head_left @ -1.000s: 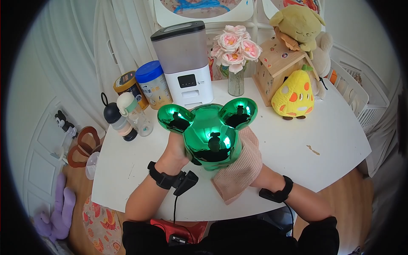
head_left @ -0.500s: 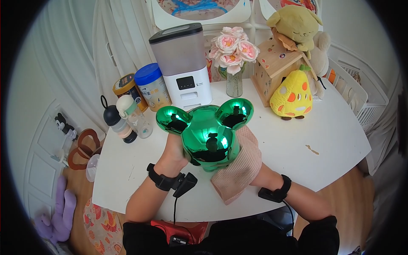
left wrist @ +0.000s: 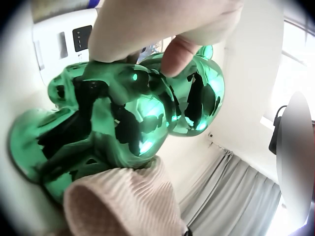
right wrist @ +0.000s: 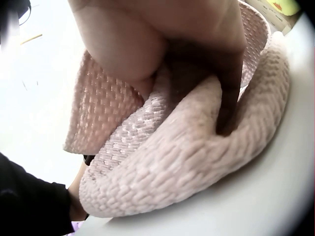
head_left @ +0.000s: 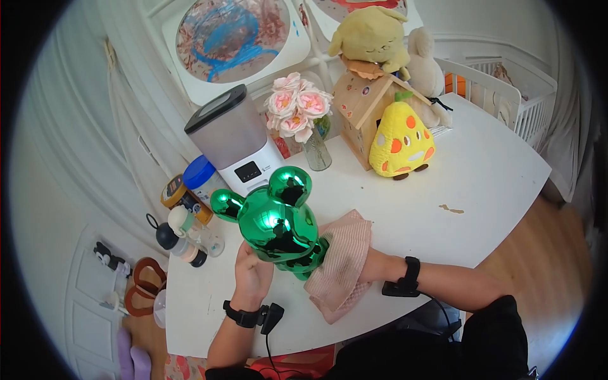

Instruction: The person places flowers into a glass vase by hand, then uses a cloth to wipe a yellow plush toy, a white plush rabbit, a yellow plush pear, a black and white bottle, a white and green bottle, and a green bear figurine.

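A shiny green bear-shaped figurine [head_left: 278, 221] with two round ears leans over the white table, its lower body showing beneath the head. My left hand [head_left: 253, 272] grips it at the side, below the head; the left wrist view shows the thumb [left wrist: 178, 58] on the glossy surface. A pink ribbed cloth [head_left: 342, 259] is bunched in my right hand [right wrist: 162, 39], whose fingers curl into its folds. That cloth lies against the lower body of the figurine and covers most of the right hand in the head view.
On the left stand two bottles [head_left: 199, 231] and lidded tins [head_left: 202, 177]. Behind the figurine are a pet feeder [head_left: 231, 136] and a glass vase [head_left: 316, 152] of pink roses. A yellow plush toy [head_left: 402, 142] sits by a wooden house [head_left: 358, 114] on the white table [head_left: 411, 221].
The head view has tilted and swung left. The figurine has turned and leans, showing more of its lower body. The right hand with the cloth has moved to this lower part.
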`<control>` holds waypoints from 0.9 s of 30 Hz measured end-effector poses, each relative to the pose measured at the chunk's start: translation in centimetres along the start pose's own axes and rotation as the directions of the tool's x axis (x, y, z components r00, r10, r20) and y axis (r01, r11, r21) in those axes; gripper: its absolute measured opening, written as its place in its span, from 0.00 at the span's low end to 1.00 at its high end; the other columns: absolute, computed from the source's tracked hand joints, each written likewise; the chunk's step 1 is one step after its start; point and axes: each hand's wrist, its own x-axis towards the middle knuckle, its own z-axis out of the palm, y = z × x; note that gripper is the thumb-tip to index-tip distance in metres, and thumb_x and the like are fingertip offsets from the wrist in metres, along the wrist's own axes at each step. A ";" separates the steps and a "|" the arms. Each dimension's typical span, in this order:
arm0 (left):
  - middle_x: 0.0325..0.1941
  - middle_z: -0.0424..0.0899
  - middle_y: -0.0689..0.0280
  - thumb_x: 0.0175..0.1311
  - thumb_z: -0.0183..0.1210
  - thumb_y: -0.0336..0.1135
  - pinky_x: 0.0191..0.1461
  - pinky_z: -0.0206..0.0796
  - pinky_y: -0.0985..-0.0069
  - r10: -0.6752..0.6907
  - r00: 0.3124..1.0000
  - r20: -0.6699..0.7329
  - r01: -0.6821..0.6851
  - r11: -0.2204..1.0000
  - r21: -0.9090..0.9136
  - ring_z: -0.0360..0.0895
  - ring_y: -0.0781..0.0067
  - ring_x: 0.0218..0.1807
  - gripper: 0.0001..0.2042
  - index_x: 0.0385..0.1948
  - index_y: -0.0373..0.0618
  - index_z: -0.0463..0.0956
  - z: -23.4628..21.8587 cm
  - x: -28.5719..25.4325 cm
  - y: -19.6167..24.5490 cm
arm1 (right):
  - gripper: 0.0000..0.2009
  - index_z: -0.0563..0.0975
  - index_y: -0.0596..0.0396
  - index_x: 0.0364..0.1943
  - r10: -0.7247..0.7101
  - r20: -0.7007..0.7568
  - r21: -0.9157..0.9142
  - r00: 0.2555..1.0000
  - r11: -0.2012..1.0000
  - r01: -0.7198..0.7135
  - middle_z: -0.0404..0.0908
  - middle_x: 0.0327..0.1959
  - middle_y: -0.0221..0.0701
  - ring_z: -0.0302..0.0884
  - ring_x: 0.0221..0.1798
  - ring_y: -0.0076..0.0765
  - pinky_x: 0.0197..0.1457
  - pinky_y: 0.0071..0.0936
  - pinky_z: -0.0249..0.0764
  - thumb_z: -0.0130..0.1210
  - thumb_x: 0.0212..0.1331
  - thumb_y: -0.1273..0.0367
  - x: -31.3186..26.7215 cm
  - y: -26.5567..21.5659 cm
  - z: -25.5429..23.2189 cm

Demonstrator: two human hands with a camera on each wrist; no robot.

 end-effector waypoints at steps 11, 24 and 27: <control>0.60 0.76 0.60 0.66 0.68 0.40 0.66 0.67 0.65 0.035 0.985 -0.168 0.042 0.901 0.432 0.76 0.68 0.59 0.32 0.66 0.37 0.62 5.0 2.0 1.1 | 0.18 0.77 0.55 0.46 -0.341 -0.189 -0.560 0.921 0.808 0.184 0.76 0.44 0.44 0.73 0.52 0.56 0.57 0.49 0.69 0.61 0.58 0.58 2.9 -10.3 -0.6; 0.59 0.81 0.59 0.69 0.62 0.45 0.64 0.72 0.62 -0.152 0.988 -0.024 0.148 0.981 -0.125 0.79 0.61 0.60 0.25 0.62 0.43 0.71 5.8 4.0 0.7 | 0.23 0.75 0.57 0.58 -0.307 -0.248 -0.209 0.919 0.943 0.259 0.78 0.56 0.44 0.75 0.60 0.51 0.65 0.42 0.70 0.62 0.62 0.61 4.0 -9.4 -1.3; 0.70 0.72 0.57 0.76 0.48 0.56 0.71 0.66 0.59 -0.041 0.998 0.037 0.026 0.938 0.346 0.71 0.57 0.69 0.29 0.68 0.45 0.65 4.2 2.7 0.5 | 0.20 0.76 0.56 0.58 -0.252 -0.158 -0.059 0.955 0.968 0.245 0.79 0.57 0.41 0.76 0.61 0.46 0.66 0.37 0.70 0.61 0.64 0.64 4.9 -8.5 -2.3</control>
